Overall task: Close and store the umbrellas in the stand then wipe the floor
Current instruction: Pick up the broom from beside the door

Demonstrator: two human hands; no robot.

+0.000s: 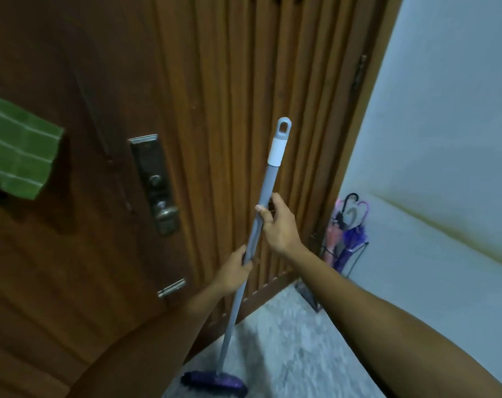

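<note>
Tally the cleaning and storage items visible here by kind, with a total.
Umbrellas, closed, in the stand: 3 handles visible (black, pink, purple)
Umbrella stand: 1
Mop, gripped by left hand and right hand: 1
Green cloth: 1
Total: 6

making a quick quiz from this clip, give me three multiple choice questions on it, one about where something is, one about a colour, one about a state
1. Where is the umbrella stand?
A. on the floor in the corner between the door and the wall
B. hanging on the door handle
C. in the middle of the floor

2. What colour is the mop head?
A. green
B. purple
C. white

3. How is the mop handle held?
A. by the right hand alone
B. by neither hand, it leans on the door
C. by both hands

Answers:
1. A, the stand sits low in the corner where the door meets the wall.
2. B, the head on the floor looks purple.
3. C, the left hand grips lower and the right hand higher on the handle.
</note>
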